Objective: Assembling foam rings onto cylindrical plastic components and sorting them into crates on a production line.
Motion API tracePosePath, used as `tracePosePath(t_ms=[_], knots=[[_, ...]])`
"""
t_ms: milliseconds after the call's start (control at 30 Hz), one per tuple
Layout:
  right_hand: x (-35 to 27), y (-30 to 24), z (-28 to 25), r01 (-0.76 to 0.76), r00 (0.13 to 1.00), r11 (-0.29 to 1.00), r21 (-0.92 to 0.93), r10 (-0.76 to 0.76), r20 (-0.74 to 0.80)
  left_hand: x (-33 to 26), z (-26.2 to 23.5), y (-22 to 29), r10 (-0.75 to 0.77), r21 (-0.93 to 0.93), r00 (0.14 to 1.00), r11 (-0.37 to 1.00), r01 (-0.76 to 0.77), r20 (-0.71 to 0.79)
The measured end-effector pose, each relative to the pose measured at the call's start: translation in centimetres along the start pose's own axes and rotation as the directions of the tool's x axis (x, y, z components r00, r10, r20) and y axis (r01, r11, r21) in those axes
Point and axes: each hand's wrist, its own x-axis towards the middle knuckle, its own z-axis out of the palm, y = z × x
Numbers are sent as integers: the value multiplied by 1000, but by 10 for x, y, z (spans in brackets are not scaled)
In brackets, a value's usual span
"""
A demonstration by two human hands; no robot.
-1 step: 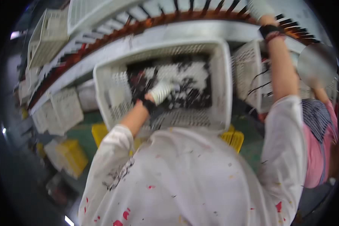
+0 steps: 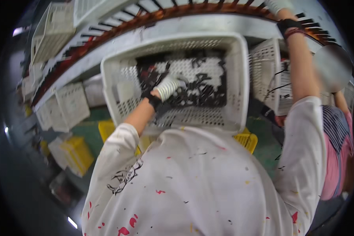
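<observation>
A large white perforated plastic crate (image 2: 243, 84) stands in front of me, with many small black pieces (image 2: 203, 88) scattered over its bottom. My left hand (image 2: 169, 87), in a white knitted glove with a black band at the wrist, reaches down into it among the pieces. Its fingers are blurred, so whether they hold a piece does not show. Stretched out far to the right, my right hand (image 2: 278, 5), also gloved, is over the row of black strips (image 2: 220, 6) on the conveyor. The picture's upper edge cuts off its fingers.
The white conveyor edge (image 2: 177, 34) curves behind the crate. Another white crate (image 2: 265, 74) holding dark pieces stands to the right, near a person in pink (image 2: 331, 161). More white crates (image 2: 72, 105) and yellow crates (image 2: 78, 155) lie left. A yellow basket (image 2: 246, 142) sits below the crate.
The whole view has shifted slightly, putting the crate a little higher and farther right in the picture. My left hand stays inside the crate and my right hand stays over the conveyor.
</observation>
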Motion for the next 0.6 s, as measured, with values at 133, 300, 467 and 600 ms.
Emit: tracePosePath(t_ms=[133, 300, 467, 600], knots=[[14, -80, -11, -50, 960, 804, -592, -125, -251, 2, -53, -48, 17, 870, 968, 443, 215, -248], [-20, -116, 13, 19, 922, 966, -258, -117, -369, 11, -104, -111, -152, 882, 917, 255, 396, -368], [-155, -145, 40, 397, 745, 880, 261, -142, -652, 51, -113, -191, -334, 786, 820, 270, 556, -466], [-274, -92, 126, 151, 947, 946, 286, -56, -315, 26, -68, -133, -361, 524, 857, 680, 512, -368]])
